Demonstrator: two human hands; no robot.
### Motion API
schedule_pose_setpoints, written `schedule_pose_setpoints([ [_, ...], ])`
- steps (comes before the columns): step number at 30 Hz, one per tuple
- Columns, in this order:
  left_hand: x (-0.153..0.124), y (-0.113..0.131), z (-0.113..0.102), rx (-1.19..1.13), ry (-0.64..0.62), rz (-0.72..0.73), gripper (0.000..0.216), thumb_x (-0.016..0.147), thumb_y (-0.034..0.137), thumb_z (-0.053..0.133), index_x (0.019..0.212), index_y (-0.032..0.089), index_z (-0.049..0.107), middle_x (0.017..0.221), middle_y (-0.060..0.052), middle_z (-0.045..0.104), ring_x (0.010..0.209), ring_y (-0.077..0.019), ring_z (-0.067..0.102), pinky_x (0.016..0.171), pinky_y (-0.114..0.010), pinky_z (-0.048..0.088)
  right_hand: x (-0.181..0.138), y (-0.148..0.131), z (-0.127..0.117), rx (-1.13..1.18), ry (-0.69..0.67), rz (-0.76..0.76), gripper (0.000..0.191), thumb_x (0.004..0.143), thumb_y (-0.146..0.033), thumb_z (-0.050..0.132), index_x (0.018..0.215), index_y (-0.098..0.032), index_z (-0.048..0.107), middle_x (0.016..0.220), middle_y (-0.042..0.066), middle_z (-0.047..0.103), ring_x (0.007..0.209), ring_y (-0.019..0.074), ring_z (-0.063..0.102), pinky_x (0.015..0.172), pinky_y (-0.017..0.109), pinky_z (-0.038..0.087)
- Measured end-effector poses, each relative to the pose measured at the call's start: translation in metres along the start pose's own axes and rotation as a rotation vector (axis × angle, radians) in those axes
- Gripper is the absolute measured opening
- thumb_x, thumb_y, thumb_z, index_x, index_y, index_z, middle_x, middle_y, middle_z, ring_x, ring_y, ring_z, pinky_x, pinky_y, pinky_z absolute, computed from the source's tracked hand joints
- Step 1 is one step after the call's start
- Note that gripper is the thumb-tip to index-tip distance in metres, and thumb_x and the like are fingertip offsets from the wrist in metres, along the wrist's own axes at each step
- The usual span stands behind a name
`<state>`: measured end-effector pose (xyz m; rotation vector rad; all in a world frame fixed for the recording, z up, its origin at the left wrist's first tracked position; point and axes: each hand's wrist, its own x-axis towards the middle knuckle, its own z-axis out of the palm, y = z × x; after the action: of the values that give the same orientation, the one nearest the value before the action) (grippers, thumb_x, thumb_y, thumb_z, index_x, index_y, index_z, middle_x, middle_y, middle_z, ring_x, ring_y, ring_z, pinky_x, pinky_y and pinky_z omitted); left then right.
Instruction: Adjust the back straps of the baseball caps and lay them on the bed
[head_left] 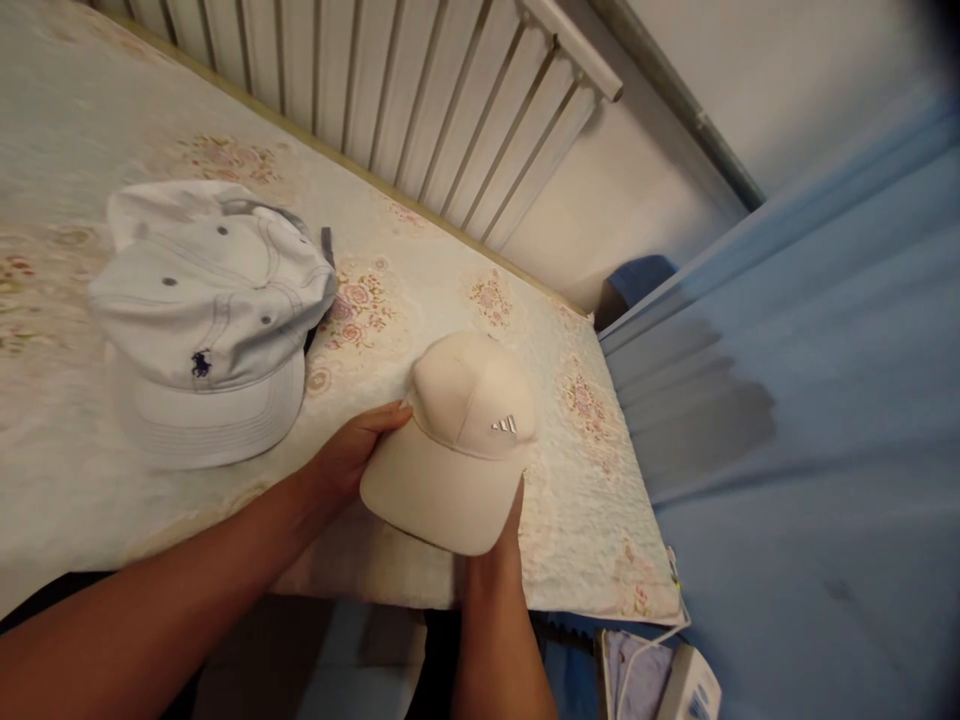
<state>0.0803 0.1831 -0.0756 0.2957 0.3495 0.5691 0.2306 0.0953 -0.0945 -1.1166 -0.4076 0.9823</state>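
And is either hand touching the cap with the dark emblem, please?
No, the white cap lies on the floral cover, while the left hand and right hand hold the cream cap.

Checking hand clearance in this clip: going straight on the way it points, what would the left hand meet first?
The cream cap, whose side the left hand touches. Beyond it, probably the floral sheet, though depth behind the cap is hard to judge.

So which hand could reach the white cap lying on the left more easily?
Probably the left hand: it grips the cream cap on the side nearer the white cap. The right hand, mostly hidden behind the brim, is farther away.
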Motion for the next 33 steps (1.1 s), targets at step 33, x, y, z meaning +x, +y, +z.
schedule_pose_setpoints([
  [33,0.005,0.019,-0.004,-0.053,0.085,-0.108,0.048,0.097,0.044,0.038,0.127,0.014,0.06,0.091,-0.011,0.077,0.096,-0.0288,0.07,0.089,-0.04,0.051,0.032,-0.001,-0.038,0.291,0.035,0.061,0.031,0.075,-0.021,0.066,0.106,-0.018,0.069,0.089,0.002,0.077,0.084,0.0162,0.07,0.096,0.037,0.05],
])
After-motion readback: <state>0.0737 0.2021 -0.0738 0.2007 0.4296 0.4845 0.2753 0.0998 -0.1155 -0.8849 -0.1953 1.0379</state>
